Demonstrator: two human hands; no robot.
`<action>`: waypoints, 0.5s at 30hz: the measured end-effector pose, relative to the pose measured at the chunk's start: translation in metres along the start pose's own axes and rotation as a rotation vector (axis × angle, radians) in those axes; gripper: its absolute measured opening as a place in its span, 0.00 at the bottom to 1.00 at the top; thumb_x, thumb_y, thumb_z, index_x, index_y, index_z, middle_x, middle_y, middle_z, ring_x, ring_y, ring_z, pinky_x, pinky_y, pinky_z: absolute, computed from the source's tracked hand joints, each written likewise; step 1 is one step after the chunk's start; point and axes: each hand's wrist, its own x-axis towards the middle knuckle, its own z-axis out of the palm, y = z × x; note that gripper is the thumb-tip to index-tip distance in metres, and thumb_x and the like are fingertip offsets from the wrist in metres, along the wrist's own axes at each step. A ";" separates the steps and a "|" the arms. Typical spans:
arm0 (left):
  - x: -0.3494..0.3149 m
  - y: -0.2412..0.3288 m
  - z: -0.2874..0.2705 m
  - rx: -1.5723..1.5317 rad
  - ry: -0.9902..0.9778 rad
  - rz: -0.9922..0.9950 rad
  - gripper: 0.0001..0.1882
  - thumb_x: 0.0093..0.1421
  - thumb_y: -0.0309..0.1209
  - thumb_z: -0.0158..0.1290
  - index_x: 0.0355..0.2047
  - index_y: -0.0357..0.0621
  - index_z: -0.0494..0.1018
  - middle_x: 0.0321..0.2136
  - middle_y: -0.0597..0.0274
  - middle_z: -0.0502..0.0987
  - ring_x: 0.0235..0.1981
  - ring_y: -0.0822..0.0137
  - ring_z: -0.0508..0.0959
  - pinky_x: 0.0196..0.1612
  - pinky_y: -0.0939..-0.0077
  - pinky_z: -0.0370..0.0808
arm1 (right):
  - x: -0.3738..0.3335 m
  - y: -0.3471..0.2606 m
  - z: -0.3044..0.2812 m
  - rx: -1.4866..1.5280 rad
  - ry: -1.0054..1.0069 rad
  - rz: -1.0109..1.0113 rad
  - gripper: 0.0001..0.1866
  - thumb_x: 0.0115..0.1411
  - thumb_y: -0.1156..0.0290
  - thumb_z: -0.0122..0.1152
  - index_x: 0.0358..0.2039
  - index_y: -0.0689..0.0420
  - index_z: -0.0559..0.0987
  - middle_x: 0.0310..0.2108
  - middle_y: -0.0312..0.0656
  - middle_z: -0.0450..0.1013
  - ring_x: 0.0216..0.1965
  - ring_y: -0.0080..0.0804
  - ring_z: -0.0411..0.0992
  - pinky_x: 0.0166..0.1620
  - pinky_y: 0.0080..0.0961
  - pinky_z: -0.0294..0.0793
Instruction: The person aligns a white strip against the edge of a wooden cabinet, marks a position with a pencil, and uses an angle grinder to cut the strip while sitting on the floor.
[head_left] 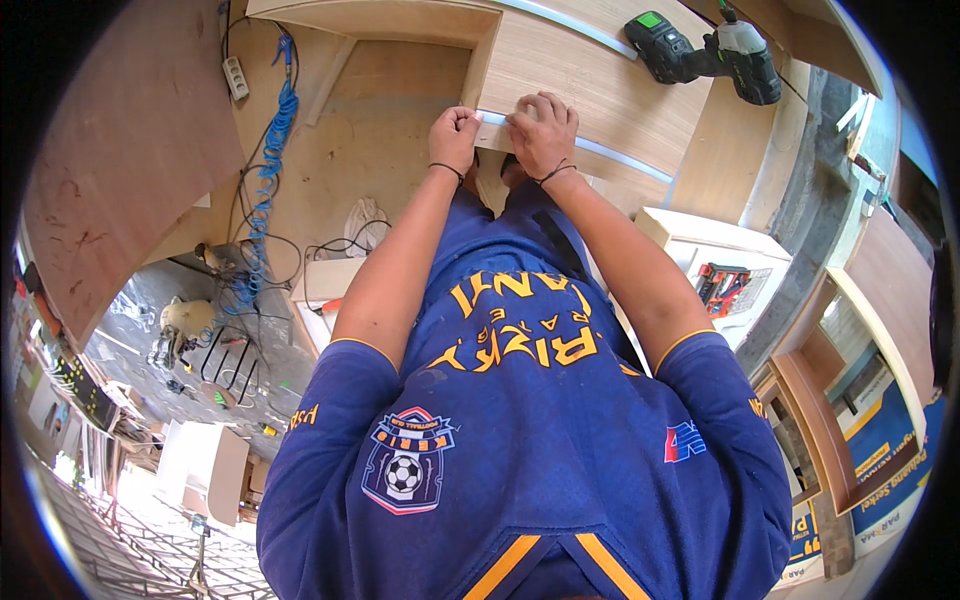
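A wood-grain panel (590, 85) lies in front of me, with a narrow bluish-white strip (625, 165) running along its near side. At the strip's left end, beside the panel's corner, my left hand (455, 138) is closed in a pinch on a small white end piece. Just to its right, my right hand (543, 132) is bent over the same strip, its fingers curled and pressed together on it; the fingertips are partly hidden. A second pale strip (570, 28) runs along the panel's far side.
A cordless drill (715, 55) lies on the panel at the far right. To the left hang a coiled blue air hose (275, 150) and a power strip (235, 78). A white box (715, 260) bearing a red-and-black tool case stands right. Cables and a compressor-like machine (190, 320) occupy the left floor.
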 end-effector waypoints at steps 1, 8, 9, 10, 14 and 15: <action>0.000 0.000 0.001 -0.006 0.000 0.001 0.08 0.52 0.30 0.57 0.25 0.38 0.72 0.17 0.76 0.65 0.19 0.82 0.62 0.23 0.85 0.62 | 0.000 0.001 -0.001 -0.005 0.002 0.002 0.05 0.46 0.66 0.60 0.27 0.44 0.79 0.43 0.33 0.68 0.54 0.39 0.60 0.51 0.56 0.54; -0.004 0.004 0.001 -0.075 -0.011 -0.068 0.07 0.52 0.29 0.58 0.29 0.38 0.73 0.19 0.78 0.65 0.21 0.84 0.62 0.25 0.88 0.63 | 0.002 -0.001 0.001 -0.012 0.001 0.011 0.05 0.46 0.65 0.61 0.26 0.43 0.79 0.42 0.33 0.68 0.54 0.39 0.60 0.51 0.55 0.53; -0.004 0.003 0.000 -0.098 -0.018 -0.081 0.08 0.52 0.28 0.58 0.29 0.38 0.73 0.19 0.78 0.64 0.21 0.84 0.62 0.26 0.88 0.63 | 0.003 -0.002 0.001 -0.013 0.001 0.007 0.05 0.46 0.65 0.61 0.26 0.43 0.79 0.42 0.33 0.68 0.54 0.39 0.60 0.51 0.55 0.53; -0.004 0.003 0.000 -0.123 -0.024 -0.093 0.08 0.52 0.28 0.58 0.29 0.38 0.73 0.19 0.78 0.64 0.21 0.84 0.62 0.26 0.89 0.63 | 0.002 -0.003 0.002 -0.008 0.001 0.017 0.05 0.46 0.65 0.61 0.26 0.43 0.79 0.42 0.33 0.68 0.54 0.40 0.60 0.51 0.54 0.53; -0.005 -0.004 -0.001 -0.225 -0.056 -0.091 0.08 0.52 0.27 0.58 0.30 0.37 0.73 0.20 0.78 0.63 0.22 0.84 0.61 0.26 0.90 0.63 | 0.003 0.000 0.004 0.011 -0.004 0.015 0.05 0.46 0.65 0.61 0.26 0.45 0.79 0.42 0.34 0.68 0.53 0.41 0.60 0.51 0.52 0.54; -0.005 -0.005 0.000 -0.246 -0.058 -0.101 0.08 0.52 0.27 0.58 0.30 0.37 0.73 0.20 0.78 0.63 0.22 0.84 0.61 0.26 0.90 0.62 | 0.003 0.000 0.004 0.014 -0.009 0.008 0.05 0.46 0.65 0.61 0.26 0.45 0.79 0.42 0.34 0.68 0.53 0.41 0.60 0.51 0.51 0.54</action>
